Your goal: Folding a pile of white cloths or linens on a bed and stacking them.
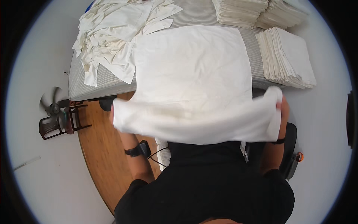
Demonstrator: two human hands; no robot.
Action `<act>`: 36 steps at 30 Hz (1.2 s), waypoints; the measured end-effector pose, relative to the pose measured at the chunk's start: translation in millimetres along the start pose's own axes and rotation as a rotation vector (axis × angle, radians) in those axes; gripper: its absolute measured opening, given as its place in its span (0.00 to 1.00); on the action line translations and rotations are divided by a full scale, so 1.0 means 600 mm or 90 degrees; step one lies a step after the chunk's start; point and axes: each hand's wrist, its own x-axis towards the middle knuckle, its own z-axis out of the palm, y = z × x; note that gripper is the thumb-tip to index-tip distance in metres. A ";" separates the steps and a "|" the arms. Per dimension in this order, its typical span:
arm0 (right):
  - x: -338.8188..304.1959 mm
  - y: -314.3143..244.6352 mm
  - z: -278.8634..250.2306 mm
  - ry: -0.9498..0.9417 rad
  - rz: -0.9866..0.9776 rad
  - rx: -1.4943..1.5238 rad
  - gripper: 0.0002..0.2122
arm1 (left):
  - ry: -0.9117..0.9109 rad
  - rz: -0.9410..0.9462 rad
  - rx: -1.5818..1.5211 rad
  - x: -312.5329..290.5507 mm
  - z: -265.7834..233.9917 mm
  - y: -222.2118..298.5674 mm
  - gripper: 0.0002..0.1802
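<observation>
A large white cloth [194, 63] lies spread over the near edge of the bed, its near part lifted and bunched in a band across my front. My left hand [112, 114] grips the left end of that band, mostly hidden behind the fabric. At the right end my right hand [285, 109] is closed on the cloth, with its fingers partly covered. The band is slightly blurred by motion. A heap of crumpled white cloths [112, 30] lies to the left of the spread cloth.
Folded white cloths [287, 56] form a stack at the right, with more stacks [240, 11] behind. The striped mattress [194, 15] lies beneath everything. A fan [54, 108] and a brown chair [71, 121] stand at the left on the wooden floor [99, 156]. A black chair [291, 149] is at my right.
</observation>
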 end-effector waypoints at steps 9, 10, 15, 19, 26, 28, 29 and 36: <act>0.184 0.018 0.107 0.109 0.092 0.114 0.25 | 0.254 -0.009 -0.028 0.174 0.021 -0.073 0.24; 0.180 0.041 0.097 0.199 0.067 -0.079 0.23 | 0.346 0.014 0.229 0.174 -0.011 -0.086 0.24; 0.157 0.103 0.079 0.345 -0.004 -0.547 0.20 | 0.349 0.021 0.705 0.134 -0.090 -0.129 0.22; 0.154 0.116 0.093 0.349 0.098 -0.607 0.23 | 0.357 0.128 0.675 0.133 -0.070 -0.169 0.24; 0.142 0.181 0.047 0.316 0.052 -0.172 0.18 | 0.322 0.161 0.512 0.136 -0.057 -0.185 0.15; 0.125 0.167 0.041 0.311 0.067 -0.075 0.16 | 0.324 0.148 0.511 0.122 -0.061 -0.178 0.12; 0.112 0.150 0.038 0.272 0.085 -0.044 0.18 | 0.318 0.136 0.509 0.112 -0.061 -0.172 0.10; 0.024 0.078 -0.005 -0.027 0.418 -0.306 0.16 | 0.088 -0.488 0.775 0.017 -0.091 -0.121 0.16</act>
